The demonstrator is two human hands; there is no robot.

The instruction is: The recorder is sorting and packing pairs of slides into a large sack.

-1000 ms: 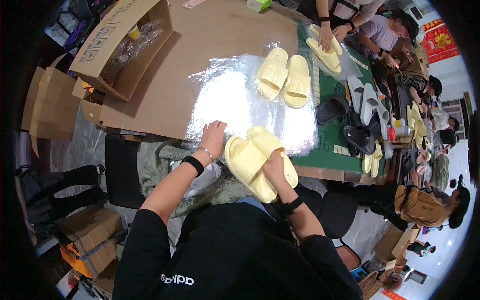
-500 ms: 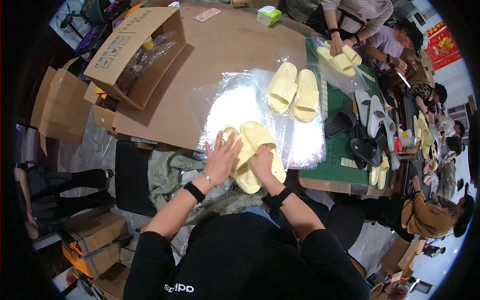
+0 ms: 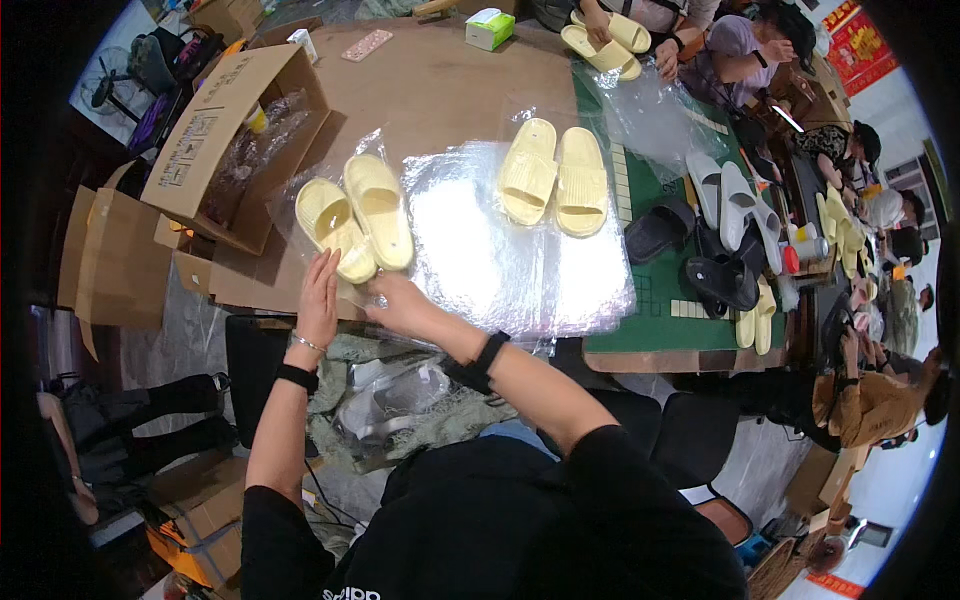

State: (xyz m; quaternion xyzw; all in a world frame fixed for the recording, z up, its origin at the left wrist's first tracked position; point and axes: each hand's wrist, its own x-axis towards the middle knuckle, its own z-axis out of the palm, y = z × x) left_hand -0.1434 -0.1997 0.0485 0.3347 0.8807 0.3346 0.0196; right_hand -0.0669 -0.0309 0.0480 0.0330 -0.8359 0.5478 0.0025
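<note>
A pair of pale yellow slide sandals [image 3: 378, 212] lies at the left of the stack of clear plastic bags, with clear film showing around it. My left hand [image 3: 319, 303] rests its outstretched fingers against the near end of the left sandal. Just below the right sandal, my right hand [image 3: 402, 304] has its fingers curled closed at the near edge of the clear plastic bag [image 3: 345, 292]; its fingertips are partly hidden. A second yellow pair [image 3: 581, 185] lies on the far right part of the shiny bag stack [image 3: 470, 240].
An open cardboard box [image 3: 215, 135] stands at the table's left. Grey and black slides [image 3: 722, 280] lie on the green mat [image 3: 655, 335] to the right. At the far side a co-worker's hand [image 3: 597, 25] holds yellow slides. A tissue pack [image 3: 489, 30] and pink phone-shaped item [image 3: 367, 45] lie farther back.
Both my hands and the near yellow pair have shifted left, off the bag stack's front. That pair now has clear film around it. The co-worker's yellow pair has moved away from its bag.
</note>
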